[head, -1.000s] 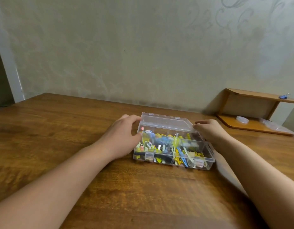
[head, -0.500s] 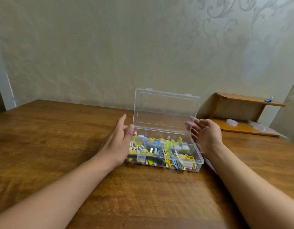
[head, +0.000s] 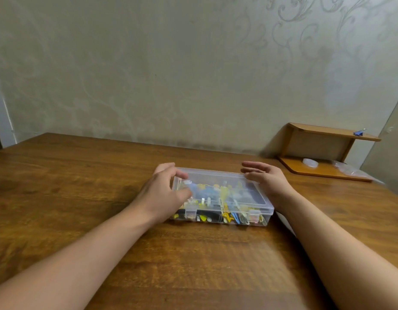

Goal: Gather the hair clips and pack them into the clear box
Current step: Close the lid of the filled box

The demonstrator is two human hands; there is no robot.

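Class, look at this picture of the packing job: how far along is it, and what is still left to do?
Done: the hair clips lie inside the clear box, and none show loose on the table. In hand: the lid is down, with the left hand at one end of the box and the right hand at the other. Left: the two front latches may need pressing shut.
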